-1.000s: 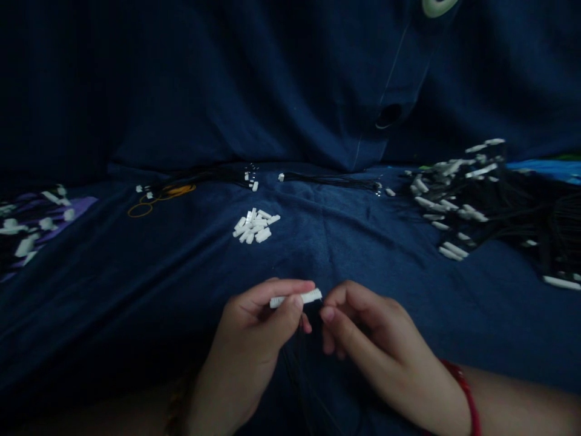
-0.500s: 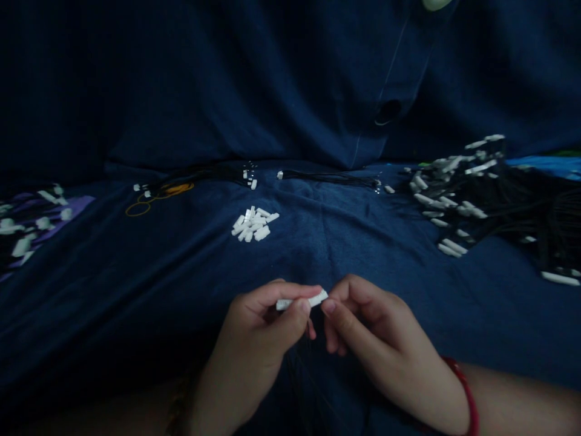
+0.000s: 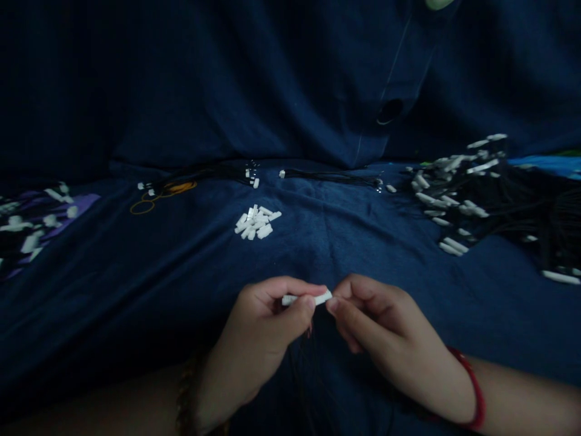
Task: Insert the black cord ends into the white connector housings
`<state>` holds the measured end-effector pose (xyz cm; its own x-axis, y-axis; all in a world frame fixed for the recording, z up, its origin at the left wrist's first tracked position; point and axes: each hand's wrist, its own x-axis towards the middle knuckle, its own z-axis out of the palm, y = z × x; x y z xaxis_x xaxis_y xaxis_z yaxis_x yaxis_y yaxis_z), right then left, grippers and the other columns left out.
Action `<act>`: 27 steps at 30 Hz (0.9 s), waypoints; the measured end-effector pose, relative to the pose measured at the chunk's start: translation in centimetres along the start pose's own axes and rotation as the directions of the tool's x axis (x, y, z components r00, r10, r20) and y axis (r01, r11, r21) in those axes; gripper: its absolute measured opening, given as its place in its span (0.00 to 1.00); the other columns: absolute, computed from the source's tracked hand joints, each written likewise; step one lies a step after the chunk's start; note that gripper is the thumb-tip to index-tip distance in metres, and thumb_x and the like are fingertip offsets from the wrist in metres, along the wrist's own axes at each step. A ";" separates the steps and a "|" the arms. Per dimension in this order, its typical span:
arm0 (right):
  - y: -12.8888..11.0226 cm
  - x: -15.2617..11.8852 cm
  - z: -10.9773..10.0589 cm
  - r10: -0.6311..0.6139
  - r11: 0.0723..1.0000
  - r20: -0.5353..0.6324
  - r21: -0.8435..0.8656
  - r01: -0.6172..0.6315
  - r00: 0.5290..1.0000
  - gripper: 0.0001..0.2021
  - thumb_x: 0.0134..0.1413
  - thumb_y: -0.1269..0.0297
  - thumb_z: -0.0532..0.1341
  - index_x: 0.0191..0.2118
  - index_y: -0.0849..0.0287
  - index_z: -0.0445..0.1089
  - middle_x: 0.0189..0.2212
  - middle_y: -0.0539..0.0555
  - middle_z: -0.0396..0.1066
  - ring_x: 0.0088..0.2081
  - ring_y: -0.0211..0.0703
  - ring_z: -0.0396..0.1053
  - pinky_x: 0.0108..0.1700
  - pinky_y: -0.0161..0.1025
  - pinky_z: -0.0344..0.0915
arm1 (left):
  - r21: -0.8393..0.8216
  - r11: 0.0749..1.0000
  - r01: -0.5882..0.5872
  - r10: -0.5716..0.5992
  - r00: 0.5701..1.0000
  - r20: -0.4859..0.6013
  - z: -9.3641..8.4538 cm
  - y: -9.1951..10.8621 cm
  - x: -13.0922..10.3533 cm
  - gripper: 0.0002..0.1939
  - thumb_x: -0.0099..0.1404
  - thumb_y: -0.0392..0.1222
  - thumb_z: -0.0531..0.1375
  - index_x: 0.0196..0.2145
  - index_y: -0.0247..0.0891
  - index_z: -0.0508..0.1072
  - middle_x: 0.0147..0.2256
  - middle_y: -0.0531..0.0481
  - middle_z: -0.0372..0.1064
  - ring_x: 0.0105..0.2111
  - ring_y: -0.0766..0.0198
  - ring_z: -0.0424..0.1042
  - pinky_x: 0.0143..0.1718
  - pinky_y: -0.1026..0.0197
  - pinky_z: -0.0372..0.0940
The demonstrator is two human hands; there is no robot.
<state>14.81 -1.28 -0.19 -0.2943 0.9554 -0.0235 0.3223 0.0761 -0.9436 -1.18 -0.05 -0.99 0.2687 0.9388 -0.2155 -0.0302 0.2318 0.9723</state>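
Between the thumb and forefinger of my left hand (image 3: 267, 339) is a long white connector (image 3: 323, 297), lying almost level with its right end slightly raised. My right hand (image 3: 385, 333) is pinched at that right end; whatever is between its fingertips is too small to make out. Thin dark wires (image 3: 308, 375) hang below the connector, faint against the cloth. Beyond my hands, a small heap of white connectors (image 3: 258, 222) lies on the dark blue cloth (image 3: 299, 260).
Black wires with white connectors (image 3: 454, 209) are piled at the right. More connectors (image 3: 31, 242) lie on purple material at the left. Two thin wire bundles (image 3: 331, 177) (image 3: 209, 171) stretch across the back, near a yellow-orange band (image 3: 142, 207).
Both hands and the connector appear slightly further right, and the whole scene has shifted a little the same way. The grip on the connector looks the same.
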 end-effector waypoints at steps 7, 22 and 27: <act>0.1 -0.2 0.2 -0.059 0.998 -0.048 -0.014 0.058 0.997 0.12 0.58 0.61 0.51 0.27 0.62 0.62 0.17 0.47 0.59 0.20 0.30 0.56 0.21 0.29 0.53 | 0.045 0.993 -0.109 0.109 0.994 0.001 0.0 0.1 -0.1 0.07 0.57 0.39 0.58 0.33 0.38 0.75 0.23 0.54 0.65 0.24 0.70 0.61 0.26 0.65 0.55; -0.6 0.8 -0.5 -0.078 0.993 0.035 0.091 0.074 0.996 0.08 0.58 0.64 0.51 0.33 0.63 0.61 0.24 0.50 0.65 0.27 0.32 0.64 0.29 0.29 0.62 | -0.167 0.984 0.061 -0.051 0.997 0.066 0.5 0.7 0.4 0.09 0.57 0.38 0.59 0.37 0.36 0.73 0.29 0.51 0.72 0.27 0.70 0.66 0.30 0.67 0.61; -1.5 2.1 -4.3 -0.122 0.992 -0.110 -0.042 0.118 0.986 0.08 0.54 0.63 0.55 0.33 0.64 0.63 0.22 0.51 0.65 0.23 0.33 0.62 0.25 0.30 0.60 | 0.094 0.985 0.145 -0.159 0.975 0.154 -0.6 2.8 1.5 0.09 0.55 0.34 0.59 0.35 0.30 0.73 0.26 0.49 0.71 0.25 0.69 0.67 0.29 0.66 0.62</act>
<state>17.55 1.84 2.59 -0.2304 0.9646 0.1287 0.3230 0.2006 -0.9249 -1.42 2.12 1.40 0.4150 0.8396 -0.3503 0.0994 0.3409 0.9348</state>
